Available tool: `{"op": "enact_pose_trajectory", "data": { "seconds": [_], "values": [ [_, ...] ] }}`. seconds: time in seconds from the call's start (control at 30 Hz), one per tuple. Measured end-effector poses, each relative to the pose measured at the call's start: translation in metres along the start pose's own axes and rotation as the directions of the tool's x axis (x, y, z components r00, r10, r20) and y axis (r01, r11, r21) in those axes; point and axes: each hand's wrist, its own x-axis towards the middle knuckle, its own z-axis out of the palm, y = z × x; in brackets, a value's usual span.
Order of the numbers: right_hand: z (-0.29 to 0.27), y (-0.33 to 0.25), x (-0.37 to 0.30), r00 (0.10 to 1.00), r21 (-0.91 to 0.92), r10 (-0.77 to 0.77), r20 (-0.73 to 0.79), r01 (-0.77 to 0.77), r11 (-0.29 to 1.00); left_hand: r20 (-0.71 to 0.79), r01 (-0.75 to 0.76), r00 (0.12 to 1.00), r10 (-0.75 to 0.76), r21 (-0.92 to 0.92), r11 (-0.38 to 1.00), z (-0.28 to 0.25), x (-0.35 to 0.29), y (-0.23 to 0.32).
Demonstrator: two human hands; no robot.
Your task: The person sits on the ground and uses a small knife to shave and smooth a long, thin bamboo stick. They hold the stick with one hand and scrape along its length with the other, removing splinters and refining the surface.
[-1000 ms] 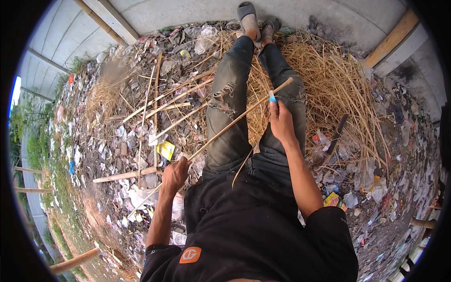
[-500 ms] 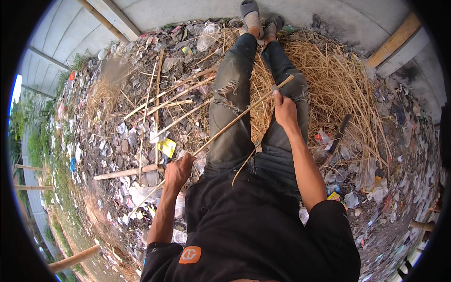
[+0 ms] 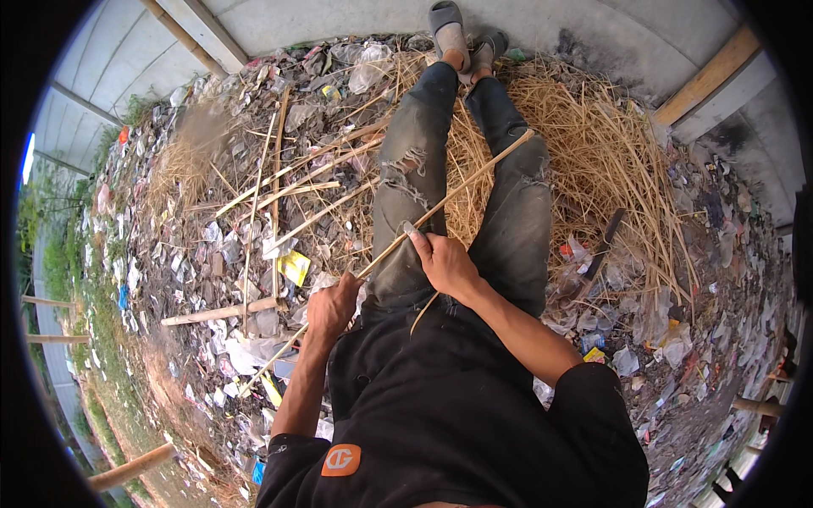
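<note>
A long, thin bamboo strip point(image 3: 478, 175) lies slantwise across my thighs, from the lower left to above my right knee. My left hand point(image 3: 333, 306) is closed around its lower part, beside my left hip. Higher up the strip, over my left thigh, my right hand point(image 3: 445, 264) pinches it with the thumb along the top. Something grey covers a fingertip or thumb tip of that hand; I cannot make out what. A short curved sliver point(image 3: 423, 313) lies at my lap.
Several split bamboo pieces point(image 3: 278, 182) and a thicker stick point(image 3: 222, 311) lie left of my legs on litter-strewn ground. Straw-like shavings point(image 3: 593, 152) are heaped at right, with a dark blade-like tool point(image 3: 605, 244) beside them. A concrete wall point(image 3: 559, 34) stands past my feet.
My right hand has slid down the strip from near its far end to over my left thigh, closer to my left hand. The left hand keeps nearly the same place.
</note>
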Motion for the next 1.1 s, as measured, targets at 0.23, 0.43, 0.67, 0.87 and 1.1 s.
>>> {"op": "enact_pose_trajectory", "data": {
  "seconds": [0.23,0.43,0.67,0.87,1.1],
  "values": [
    [-0.037,0.013,0.04,0.986,0.105,0.165,-0.039,-0.16,0.982,-0.032,-0.003,0.999,0.001,-0.05,0.999,-0.004,0.022,0.031],
    [-0.012,0.015,0.018,0.934,0.417,0.113,0.34,-0.258,0.872,-0.012,0.002,1.0,-0.002,-0.023,1.0,-0.001,0.024,0.036],
    [-0.033,0.019,0.018,0.924,0.64,0.084,0.373,-0.321,0.698,-0.102,-0.02,0.995,0.014,-0.054,0.998,0.011,0.028,0.042],
    [-0.044,-0.022,0.022,0.994,0.217,-0.056,0.092,0.035,0.975,-0.184,-0.064,0.982,0.049,-0.075,0.995,0.01,0.026,0.044],
    [-0.037,-0.01,0.025,0.993,0.258,-0.044,0.106,0.015,0.966,-0.152,-0.063,0.987,0.044,-0.125,0.99,0.002,0.031,0.052]
  ]
}}
